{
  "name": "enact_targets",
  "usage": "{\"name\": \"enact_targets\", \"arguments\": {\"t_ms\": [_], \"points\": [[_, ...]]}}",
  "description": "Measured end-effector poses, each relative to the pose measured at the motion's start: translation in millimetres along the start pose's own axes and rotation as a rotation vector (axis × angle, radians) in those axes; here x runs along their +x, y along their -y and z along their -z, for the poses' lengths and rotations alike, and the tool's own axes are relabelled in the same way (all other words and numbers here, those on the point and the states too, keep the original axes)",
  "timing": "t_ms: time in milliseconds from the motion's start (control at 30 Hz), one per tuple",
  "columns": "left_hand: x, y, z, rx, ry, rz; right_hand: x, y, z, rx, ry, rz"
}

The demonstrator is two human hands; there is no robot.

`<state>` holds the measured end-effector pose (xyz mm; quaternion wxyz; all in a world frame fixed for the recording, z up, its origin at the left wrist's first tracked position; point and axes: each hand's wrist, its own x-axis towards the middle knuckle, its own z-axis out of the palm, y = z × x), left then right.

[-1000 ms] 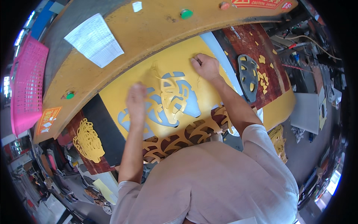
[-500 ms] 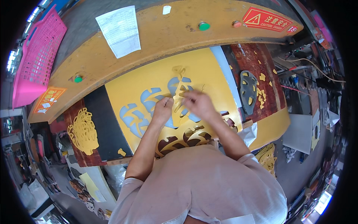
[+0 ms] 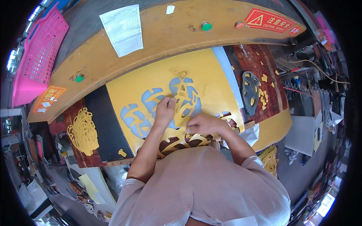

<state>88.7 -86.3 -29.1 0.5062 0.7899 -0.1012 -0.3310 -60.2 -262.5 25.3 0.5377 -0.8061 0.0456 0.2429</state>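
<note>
A yellow sheet [image 3: 217, 92] lies on the bench, with several patterned cut-outs through which pale blue shows. Over the cut-out in the middle is a thin, holed yellow cut piece [image 3: 184, 97], seemingly raised off the sheet. My left hand [image 3: 164, 112] pinches the left side of that piece between thumb and fingers. Below and to its right, my right hand [image 3: 201, 124] hovers over the sheet's near part with its fingers curled in. Whatever those fingers hold, if anything, is hidden. Near my body, dark red shows through more cut-outs [image 3: 198, 137].
A heap of yellow cut pieces [image 3: 85, 132] lies at the left. At the right are a dark oval cutting die [image 3: 250, 93] and small yellow scraps [image 3: 263, 98]. A yellow machine beam [image 3: 169, 32] with buttons crosses the far side. A pink basket [image 3: 42, 56] stands far left.
My right hand has come down toward my body, away from the left hand and the yellow piece. My left hand stays nearly in place, still pinching.
</note>
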Motion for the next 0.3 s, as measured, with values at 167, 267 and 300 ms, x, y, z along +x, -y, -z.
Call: {"name": "enact_targets", "arguments": {"t_ms": [167, 267, 300], "points": [[13, -10, -2, 0.045, -0.125, -0.223, 48, -30, 38, 0.3, -0.735, -0.079], [45, -2, 10, 0.099, 0.048, -0.067, 74, -34, 74, 0.413, -0.738, -0.169], [62, 3, 21, 0.114, 0.148, 0.022, 75, -34, 77, 0.417, -0.74, -0.166]]}}
